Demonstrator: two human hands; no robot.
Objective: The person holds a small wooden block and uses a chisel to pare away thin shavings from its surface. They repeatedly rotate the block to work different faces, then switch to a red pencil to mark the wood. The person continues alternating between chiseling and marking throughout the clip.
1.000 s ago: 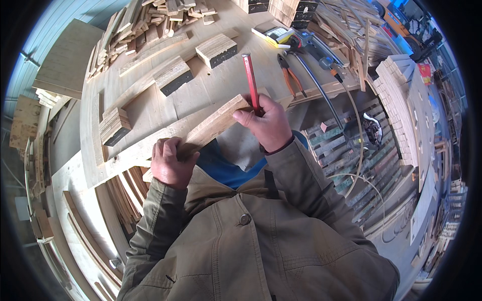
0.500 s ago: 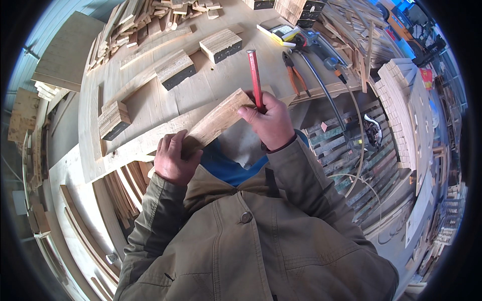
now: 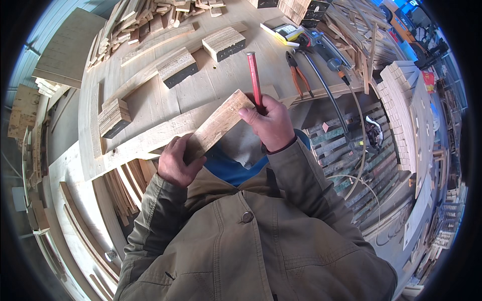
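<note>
Between my hands, over the bench's near edge, I hold a short wooden board [image 3: 218, 123] at a slant, with its rough broad face showing. My left hand [image 3: 178, 163] is closed round its lower end, thumb on the near side. At the upper end, my right hand [image 3: 273, 125] grips the board with thumb and fingers. The same hand also holds a red-shafted tool [image 3: 254, 75] upright; its lower part is hidden by the hand, so its kind is unclear. Past my hands, dark-ended wooden blocks [image 3: 176, 69] rest against wooden strips on the workbench [image 3: 201, 98].
Pliers with orange handles [image 3: 299, 78] lie right of the red tool. Beyond them are a metal bar [image 3: 321, 80], a hose-fed power tool [image 3: 326, 52] and a yellow-and-white box [image 3: 282, 33]. Scrap wood [image 3: 150, 20] is heaped at the back. A slatted pallet [image 3: 371, 165] lies low at right.
The board has turned slightly in my hands, so more of its broad face shows. My left hand has shifted a little to the right. The red tool stays in my right hand.
</note>
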